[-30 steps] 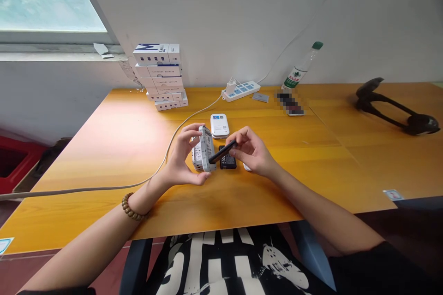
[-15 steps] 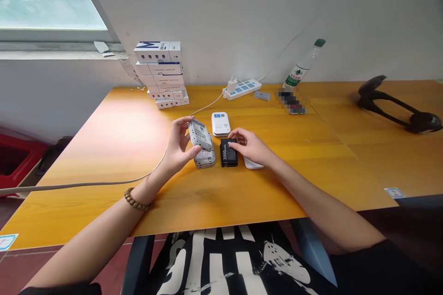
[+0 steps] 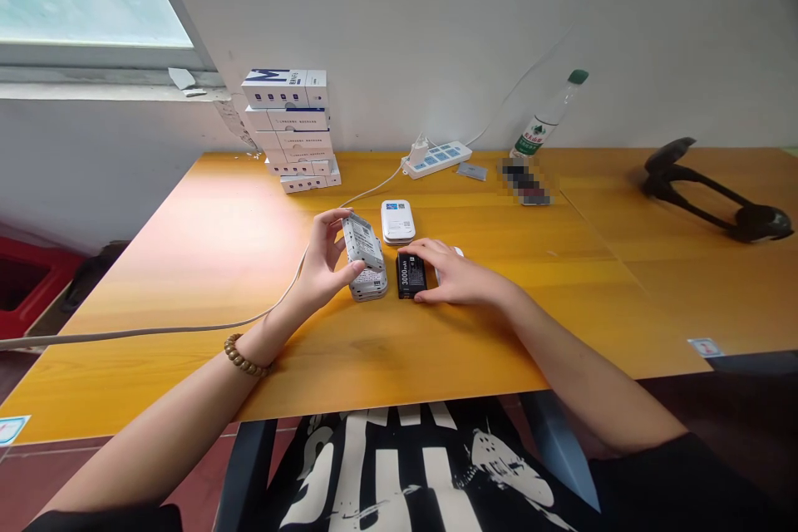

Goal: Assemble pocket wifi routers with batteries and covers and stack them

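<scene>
at the middle of the yellow wood-grain desk (image 3: 324,374), the left hand (image 3: 317,270) pinched a pale grey, rounded rectangular plastic device (image 3: 362,243) between thumb and fingers, tilted with its labelled face showing. it partly covered a stack of similar pale grey devices (image 3: 369,288); whether it touched them could not be told. just right of the stack, a black rectangular battery (image 3: 411,276) marked 3000mah lay on the desk, and the right hand (image 3: 461,276) closed around it, fingertips at its far edge, thumb at its near corner. a white plastic piece (image 3: 459,251) peeked out from behind that hand. beyond the battery lay a white rounded rectangular stack (image 3: 397,221).
</scene>
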Available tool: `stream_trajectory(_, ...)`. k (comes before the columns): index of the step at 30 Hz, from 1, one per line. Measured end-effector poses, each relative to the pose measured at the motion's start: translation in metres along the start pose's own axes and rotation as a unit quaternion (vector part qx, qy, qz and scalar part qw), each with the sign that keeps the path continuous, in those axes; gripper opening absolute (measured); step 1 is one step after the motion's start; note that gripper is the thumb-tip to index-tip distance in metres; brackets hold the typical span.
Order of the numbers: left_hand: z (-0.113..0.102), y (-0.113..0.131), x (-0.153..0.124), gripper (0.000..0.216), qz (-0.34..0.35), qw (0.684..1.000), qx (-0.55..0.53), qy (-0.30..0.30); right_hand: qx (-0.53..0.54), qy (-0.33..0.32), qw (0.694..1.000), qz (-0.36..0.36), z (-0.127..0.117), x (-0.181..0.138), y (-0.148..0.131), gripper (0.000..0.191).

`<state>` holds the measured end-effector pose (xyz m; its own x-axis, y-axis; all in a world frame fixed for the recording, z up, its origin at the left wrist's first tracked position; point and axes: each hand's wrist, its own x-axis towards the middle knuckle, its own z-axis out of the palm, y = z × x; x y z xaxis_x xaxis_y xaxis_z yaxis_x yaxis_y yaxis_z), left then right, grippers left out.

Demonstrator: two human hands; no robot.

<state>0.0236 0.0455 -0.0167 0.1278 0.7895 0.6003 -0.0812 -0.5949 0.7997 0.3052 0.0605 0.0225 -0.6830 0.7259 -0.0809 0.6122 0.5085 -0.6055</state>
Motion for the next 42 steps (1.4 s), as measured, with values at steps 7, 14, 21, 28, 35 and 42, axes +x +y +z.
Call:
stream_trajectory(7,0.000,0.000,0.000,0.067,0.002,1.000,-0.004,-0.005,0.004,-0.008,1.000,-0.017,0.000,-0.001,0.001,0.079)
stream_trajectory(14,-0.002,-0.003,-0.001,0.068,-0.002,1.000,-0.008,-0.010,-0.004,-0.006,1.000,-0.022,0.001,0.000,-0.001,0.079)
stream_trajectory(21,-0.001,0.001,-0.001,0.066,-0.021,1.000,0.004,0.005,-0.006,-0.003,1.000,-0.016,0.004,-0.001,0.000,0.084)
stream_trajectory(28,-0.002,0.003,0.001,0.072,-0.019,1.000,-0.012,-0.011,0.032,0.052,0.998,-0.034,0.000,0.001,-0.010,0.097)
stream_trajectory(35,0.006,0.013,0.003,0.081,0.012,0.995,-0.055,-0.079,0.176,0.039,0.979,-0.096,0.003,0.026,-0.037,0.119)
stream_trajectory(42,-0.009,-0.004,0.003,0.075,-0.031,0.997,-0.053,-0.049,0.125,0.056,0.985,-0.104,-0.004,0.052,-0.030,0.115)
